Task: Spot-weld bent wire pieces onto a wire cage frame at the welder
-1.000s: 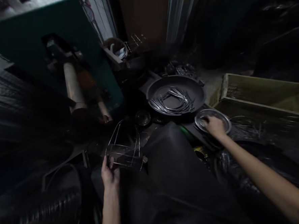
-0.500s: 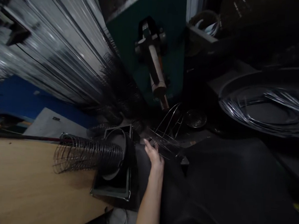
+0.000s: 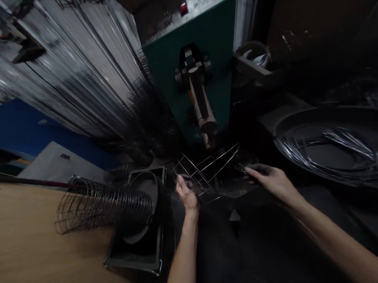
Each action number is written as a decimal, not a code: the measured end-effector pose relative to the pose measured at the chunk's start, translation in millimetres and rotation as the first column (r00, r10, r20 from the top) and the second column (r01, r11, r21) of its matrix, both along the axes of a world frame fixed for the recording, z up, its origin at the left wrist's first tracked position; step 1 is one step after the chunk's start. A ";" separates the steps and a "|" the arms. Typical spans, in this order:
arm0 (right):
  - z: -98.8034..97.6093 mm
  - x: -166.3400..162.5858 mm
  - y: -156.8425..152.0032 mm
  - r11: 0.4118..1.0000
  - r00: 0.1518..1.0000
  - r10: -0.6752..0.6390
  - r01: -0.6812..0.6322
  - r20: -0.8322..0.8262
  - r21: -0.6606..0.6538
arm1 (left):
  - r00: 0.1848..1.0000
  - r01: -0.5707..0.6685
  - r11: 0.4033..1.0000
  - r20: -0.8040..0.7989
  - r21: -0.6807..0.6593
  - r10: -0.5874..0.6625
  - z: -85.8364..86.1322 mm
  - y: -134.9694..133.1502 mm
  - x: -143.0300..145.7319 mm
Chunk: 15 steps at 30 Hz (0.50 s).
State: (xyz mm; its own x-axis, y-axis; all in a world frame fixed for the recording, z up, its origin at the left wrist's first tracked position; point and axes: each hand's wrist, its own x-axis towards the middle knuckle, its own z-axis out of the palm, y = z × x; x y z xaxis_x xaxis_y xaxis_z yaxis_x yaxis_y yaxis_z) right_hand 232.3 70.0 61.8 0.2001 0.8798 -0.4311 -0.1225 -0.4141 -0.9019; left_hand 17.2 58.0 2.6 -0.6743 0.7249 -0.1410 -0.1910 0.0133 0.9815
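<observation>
My left hand (image 3: 187, 193) is closed around the near-left edge of a bent wire frame (image 3: 200, 172) made of crossing thin rods with a curved wire on its far right side. The frame sits below the copper-coloured tip of a welding machine's arm (image 3: 204, 104). To the right of the frame, my right hand (image 3: 270, 179) is pinched, fingers pointing left. Some thin bright wire shows at its fingertips, too dark and small to name. A small pointed metal piece (image 3: 234, 217) stands out below the frame.
A stack of wire rings (image 3: 105, 204) runs over the wooden board (image 3: 26, 229) at left, reaching a dark round holder on a metal frame (image 3: 133, 264). At right, a large black basin (image 3: 293, 118) holds curved wires (image 3: 361, 145). The green machine body (image 3: 161, 63) rises behind.
My right hand has come into view from the right, pinched. The wire frame has turned and lies flatter, still in my left hand. The view has tilted slightly upward.
</observation>
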 end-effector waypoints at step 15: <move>3.5 -55.1 31.4 1.000 0.919 -0.028 0.024 -0.394 -0.014 | 0.999 0.037 0.999 -0.004 -0.033 -0.037 0.8 17.6 -21.8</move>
